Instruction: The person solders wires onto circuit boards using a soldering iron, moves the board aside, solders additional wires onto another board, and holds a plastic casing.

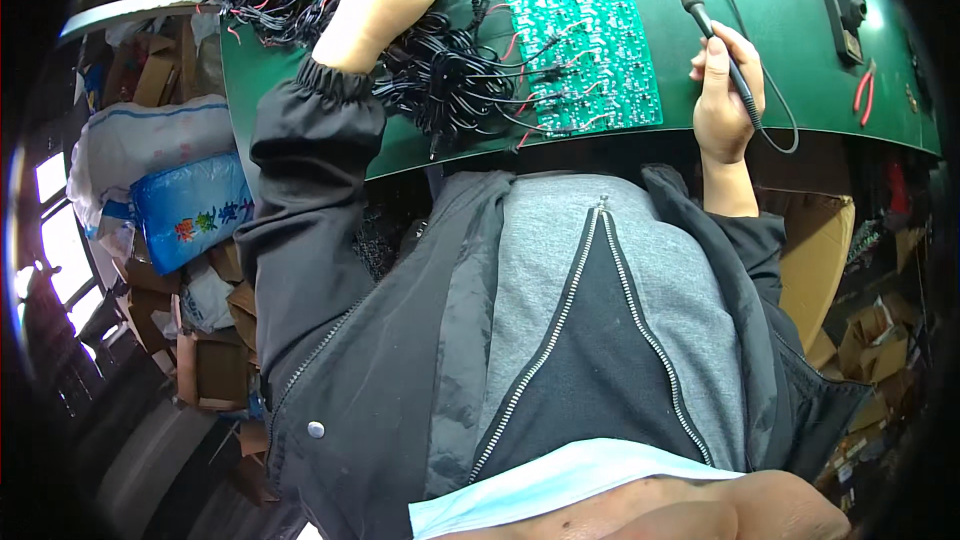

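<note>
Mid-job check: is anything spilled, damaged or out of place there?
Nothing looks plainly spilled or damaged. Untidiest are the black cables, tangled so single leads are hard to trace, left of the green circuit boards. Cardboard boxes also lie jumbled at lower left.

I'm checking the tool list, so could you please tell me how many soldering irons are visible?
1: the soldering iron in the right hand. Any beneath the black cables would be hidden.

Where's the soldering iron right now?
In the head view, the soldering iron is at upper right, held in the right hand, right of the green circuit boards.
</note>
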A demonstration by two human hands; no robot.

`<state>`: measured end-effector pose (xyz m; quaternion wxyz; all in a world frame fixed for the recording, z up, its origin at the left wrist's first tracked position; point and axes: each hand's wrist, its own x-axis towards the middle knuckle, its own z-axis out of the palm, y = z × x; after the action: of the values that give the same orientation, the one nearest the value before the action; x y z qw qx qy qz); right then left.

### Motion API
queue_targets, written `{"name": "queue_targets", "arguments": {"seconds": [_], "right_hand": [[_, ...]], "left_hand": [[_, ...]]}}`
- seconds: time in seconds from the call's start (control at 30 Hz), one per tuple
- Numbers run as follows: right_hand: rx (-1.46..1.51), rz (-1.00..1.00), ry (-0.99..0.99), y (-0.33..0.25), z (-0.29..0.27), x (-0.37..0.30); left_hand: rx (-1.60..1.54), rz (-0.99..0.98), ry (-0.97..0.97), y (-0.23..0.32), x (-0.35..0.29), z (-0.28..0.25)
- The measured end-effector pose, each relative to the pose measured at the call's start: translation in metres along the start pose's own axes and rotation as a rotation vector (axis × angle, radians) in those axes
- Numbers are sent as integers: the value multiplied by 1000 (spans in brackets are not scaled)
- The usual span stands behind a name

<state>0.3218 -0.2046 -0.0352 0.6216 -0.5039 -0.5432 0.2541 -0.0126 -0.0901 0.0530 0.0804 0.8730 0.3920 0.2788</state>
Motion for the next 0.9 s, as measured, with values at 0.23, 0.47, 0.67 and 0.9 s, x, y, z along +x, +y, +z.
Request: {"name": "queue_targets", "arguments": {"seconds": [0.23,0.47,0.67,0.9], "right_hand": [[-4,9,-61,-4,-5,1],[4,48,-57,-4,-7,2],[11,43,-42,-4,-3,2],[82,139,-12,-12,-10,3]], "left_hand": [[199,-114,89,15,-3,5],[544,-28,-39,34,5,2],[555,-63,92,10,8,33],[476,-51,114,-2,15,-14]]}}
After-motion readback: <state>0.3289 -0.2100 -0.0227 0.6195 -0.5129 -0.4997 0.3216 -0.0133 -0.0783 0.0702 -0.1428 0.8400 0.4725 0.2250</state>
